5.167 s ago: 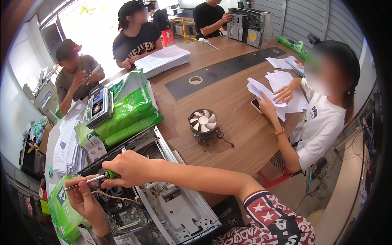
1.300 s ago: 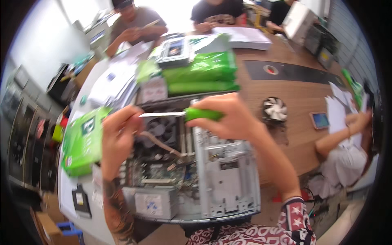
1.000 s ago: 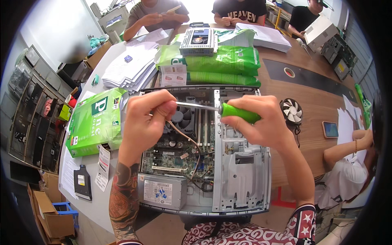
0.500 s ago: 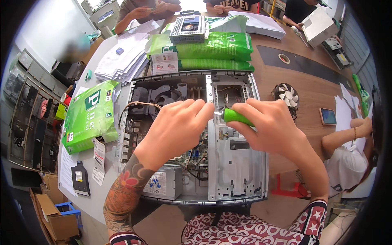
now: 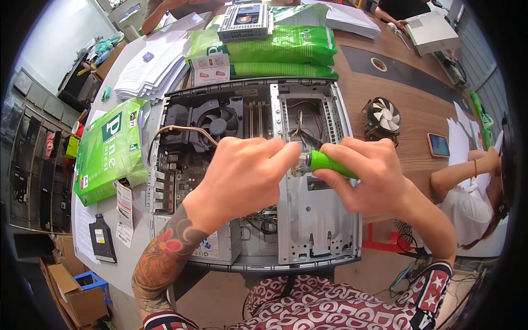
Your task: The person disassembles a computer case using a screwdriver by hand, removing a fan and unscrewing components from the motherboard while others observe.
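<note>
A desktop computer case lies open on the table before me, its circuit board, fan and wiring exposed. Over its metal drive bay my right hand is wrapped round the green handle of a screwdriver. The screwdriver lies nearly level, its short shaft pointing left. At the shaft's end, the fingers of my left hand are pinched together on it; the tip is hidden by them. My left forearm crosses above the silver power supply.
Green paper packs lie left and behind the case, a metal drive unit on the rear stack. Right are a cooling fan, a phone and a co-worker's arm. A black drive lies at the left.
Both hands, with the screwdriver between them, have moved nearer to me and slightly right over the drive bay. My view has shifted, so the case's far edge sits higher in it.
</note>
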{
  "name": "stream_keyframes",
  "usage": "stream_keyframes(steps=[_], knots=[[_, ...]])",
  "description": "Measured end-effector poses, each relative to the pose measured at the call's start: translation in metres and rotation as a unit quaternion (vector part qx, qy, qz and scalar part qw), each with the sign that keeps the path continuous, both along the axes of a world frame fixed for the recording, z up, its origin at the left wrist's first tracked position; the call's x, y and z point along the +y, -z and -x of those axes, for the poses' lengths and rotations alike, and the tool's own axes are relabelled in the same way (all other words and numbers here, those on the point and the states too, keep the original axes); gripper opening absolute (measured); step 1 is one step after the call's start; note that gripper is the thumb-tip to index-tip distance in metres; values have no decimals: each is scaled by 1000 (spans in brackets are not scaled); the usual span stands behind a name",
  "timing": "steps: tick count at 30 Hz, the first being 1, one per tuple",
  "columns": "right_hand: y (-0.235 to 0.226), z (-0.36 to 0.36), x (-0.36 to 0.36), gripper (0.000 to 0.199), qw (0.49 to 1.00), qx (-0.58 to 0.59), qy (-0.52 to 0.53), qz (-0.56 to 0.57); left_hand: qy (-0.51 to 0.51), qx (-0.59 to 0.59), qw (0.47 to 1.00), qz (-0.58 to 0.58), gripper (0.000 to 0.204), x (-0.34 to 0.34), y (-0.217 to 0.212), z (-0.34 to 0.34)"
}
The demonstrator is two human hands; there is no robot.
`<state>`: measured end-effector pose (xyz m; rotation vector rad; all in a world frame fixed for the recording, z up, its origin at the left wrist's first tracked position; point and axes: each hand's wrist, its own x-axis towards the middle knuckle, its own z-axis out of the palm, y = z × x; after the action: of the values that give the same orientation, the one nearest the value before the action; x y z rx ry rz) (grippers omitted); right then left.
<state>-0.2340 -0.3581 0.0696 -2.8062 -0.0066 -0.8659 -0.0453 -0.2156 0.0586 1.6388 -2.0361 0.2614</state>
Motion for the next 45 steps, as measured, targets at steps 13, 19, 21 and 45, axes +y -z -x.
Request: stream_keyframes(steps=[13, 19, 21, 45], knots=[[-44, -19, -4, 30, 953, 76, 51, -290, -98, 55, 993, 24, 30, 69, -65, -9], [-71, -34, -10, 35, 977, 64, -89, -180, 164, 422, 797, -399, 15, 195, -26, 36], [-65, -56, -5, 36, 974, 76, -164, -134, 186, 595, 665, -411, 20, 215, 47, 72], [-30, -112, 30, 21, 961, 219, -165, 32, -20, 716, 592, -369, 9, 265, 29, 75]])
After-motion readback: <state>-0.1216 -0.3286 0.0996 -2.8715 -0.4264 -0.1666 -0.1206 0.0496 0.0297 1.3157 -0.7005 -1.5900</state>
